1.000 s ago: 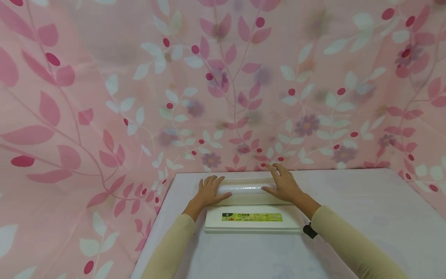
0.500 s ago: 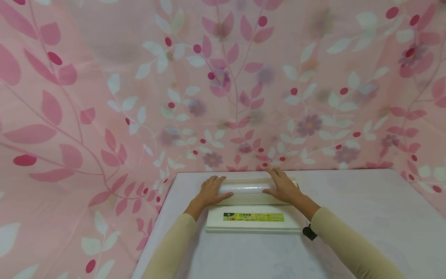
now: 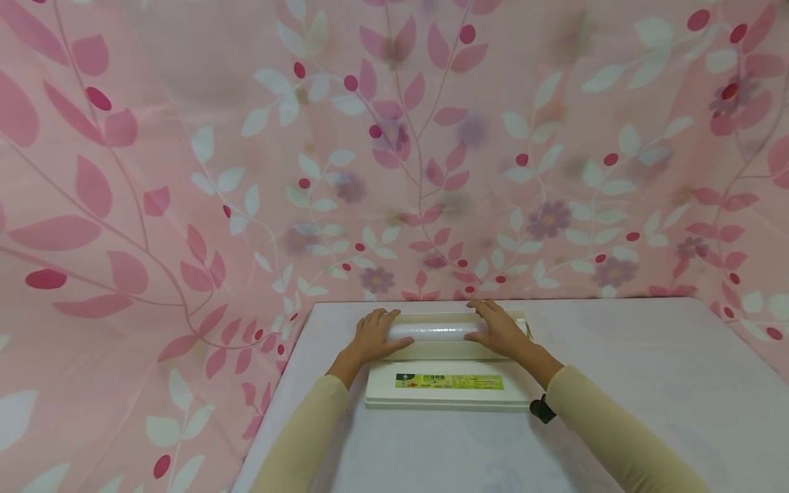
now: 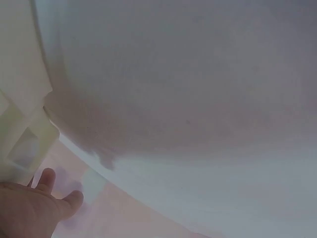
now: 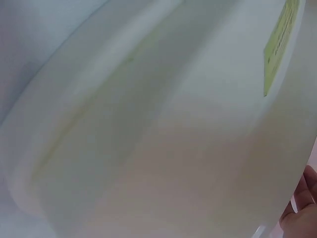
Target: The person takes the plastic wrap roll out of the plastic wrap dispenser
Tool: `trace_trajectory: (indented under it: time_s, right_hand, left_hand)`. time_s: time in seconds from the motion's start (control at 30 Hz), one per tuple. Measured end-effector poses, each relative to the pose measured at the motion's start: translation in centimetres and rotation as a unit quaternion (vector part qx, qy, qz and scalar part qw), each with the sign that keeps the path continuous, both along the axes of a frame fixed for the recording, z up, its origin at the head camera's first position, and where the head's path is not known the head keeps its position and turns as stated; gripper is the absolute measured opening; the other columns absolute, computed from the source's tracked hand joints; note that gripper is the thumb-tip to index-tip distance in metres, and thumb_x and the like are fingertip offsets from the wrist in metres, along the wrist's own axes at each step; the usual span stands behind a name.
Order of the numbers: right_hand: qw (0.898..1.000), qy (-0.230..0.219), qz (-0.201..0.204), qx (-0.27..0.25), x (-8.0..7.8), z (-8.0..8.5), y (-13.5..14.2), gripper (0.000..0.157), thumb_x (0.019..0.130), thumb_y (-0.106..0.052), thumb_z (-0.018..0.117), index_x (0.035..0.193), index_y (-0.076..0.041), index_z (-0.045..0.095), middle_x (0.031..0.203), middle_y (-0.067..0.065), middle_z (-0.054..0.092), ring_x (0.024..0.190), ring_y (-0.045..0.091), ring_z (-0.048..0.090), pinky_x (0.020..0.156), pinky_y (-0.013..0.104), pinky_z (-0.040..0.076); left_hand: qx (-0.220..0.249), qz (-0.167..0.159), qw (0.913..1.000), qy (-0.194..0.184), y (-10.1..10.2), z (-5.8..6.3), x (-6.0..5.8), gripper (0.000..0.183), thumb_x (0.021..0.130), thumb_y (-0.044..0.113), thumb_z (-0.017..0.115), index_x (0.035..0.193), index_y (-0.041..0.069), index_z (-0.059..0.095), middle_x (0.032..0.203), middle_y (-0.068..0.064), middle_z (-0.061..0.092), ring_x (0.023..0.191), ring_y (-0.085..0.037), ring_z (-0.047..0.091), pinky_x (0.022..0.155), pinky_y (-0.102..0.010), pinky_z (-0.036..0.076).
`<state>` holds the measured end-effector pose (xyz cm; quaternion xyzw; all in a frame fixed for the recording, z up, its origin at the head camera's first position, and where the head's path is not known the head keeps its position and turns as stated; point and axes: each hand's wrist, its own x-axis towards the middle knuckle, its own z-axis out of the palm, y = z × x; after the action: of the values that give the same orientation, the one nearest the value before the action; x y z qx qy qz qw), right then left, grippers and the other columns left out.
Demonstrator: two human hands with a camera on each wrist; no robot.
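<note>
A cream-white cling film box (image 3: 446, 351) lies with its lid folded down toward the person; a yellow-green label (image 3: 450, 381) is on the lid. Inside it sits a shiny roll of cling film (image 3: 439, 331). My left hand (image 3: 371, 340) rests over the left end, its thumb along the roll and its fingers at the back rim. At the right end, my right hand (image 3: 502, 332) lies likewise, thumb on the roll, fingers reaching past the back. In the left wrist view, loosely spread fingers (image 4: 47, 181) show beside the box end. Both ends of the roll are hidden under the hands.
The box stands near the back edge of a table covered with a whitish cloth (image 3: 616, 383). Pink floral curtains (image 3: 431, 171) hang behind and at both sides. A small black object (image 3: 542, 409) is by the right wrist.
The right hand's raised fingers have come down and slightly left onto the back rim, uncovering the box's right end. The left hand has hardly moved.
</note>
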<state>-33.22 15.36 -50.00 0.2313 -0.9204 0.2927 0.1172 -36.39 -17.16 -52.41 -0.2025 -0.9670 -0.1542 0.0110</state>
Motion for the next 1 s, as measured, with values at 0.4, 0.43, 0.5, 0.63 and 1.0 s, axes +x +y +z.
trace_trajectory:
  time_s: [0.4, 0.43, 0.5, 0.63, 1.0]
  right_hand:
    - [0.997, -0.072, 0.015, 0.01, -0.23, 0.59, -0.29, 0.047, 0.08, -0.023, 0.083, 0.119, -0.002, 0.067, 0.112, 0.012, 0.068, 0.103, 0.027, 0.063, 0.093, 0.046, 0.052]
    - [0.997, -0.078, 0.013, 0.007, -0.26, 0.59, -0.3, 0.047, 0.079, -0.023, 0.084, 0.119, -0.003, 0.068, 0.112, 0.011, 0.068, 0.103, 0.027, 0.063, 0.093, 0.046, 0.052]
    - [0.996, -0.085, 0.012, 0.003, -0.35, 0.54, -0.3, 0.046, 0.08, -0.022, 0.083, 0.119, -0.003, 0.068, 0.113, 0.011, 0.069, 0.104, 0.027, 0.063, 0.094, 0.046, 0.052]
    - [0.994, -0.11, 0.004, -0.01, -0.53, 0.35, -0.28, 0.045, 0.08, -0.023, 0.083, 0.119, -0.004, 0.069, 0.118, 0.011, 0.068, 0.11, 0.029, 0.063, 0.097, 0.047, 0.051]
    - [0.99, -0.141, -0.024, -0.018, -0.88, -0.22, -0.61, 0.053, 0.079, -0.027, 0.083, 0.126, -0.007, 0.068, 0.128, 0.012, 0.067, 0.123, 0.035, 0.058, 0.105, 0.052, 0.044]
  left_hand:
    - [0.015, 0.002, 0.9999, -0.004, -0.03, -0.11, 0.09, 0.087, 0.085, 0.075, 0.054, 0.153, 0.024, 0.035, 0.149, -0.014, 0.038, 0.137, -0.038, 0.037, 0.113, -0.061, 0.024]
    - [0.015, 0.002, 0.9999, -0.004, -0.02, -0.1, 0.09, 0.087, 0.085, 0.075, 0.054, 0.153, 0.024, 0.035, 0.149, -0.014, 0.038, 0.137, -0.038, 0.037, 0.113, -0.061, 0.024]
    - [0.02, 0.002, 0.9998, -0.004, -0.02, -0.06, 0.1, 0.088, 0.085, 0.075, 0.054, 0.153, 0.024, 0.035, 0.149, -0.014, 0.038, 0.137, -0.038, 0.037, 0.113, -0.061, 0.025]
    - [0.027, 0.002, 0.9996, -0.007, -0.02, -0.06, 0.04, 0.089, 0.085, 0.075, 0.053, 0.153, 0.022, 0.035, 0.149, -0.016, 0.038, 0.137, -0.038, 0.038, 0.113, -0.061, 0.025]
    - [0.027, 0.008, 0.9995, -0.013, 0.15, 0.08, 0.21, 0.087, 0.085, 0.072, 0.057, 0.153, 0.021, 0.035, 0.15, -0.016, 0.038, 0.137, -0.038, 0.038, 0.114, -0.06, 0.025]
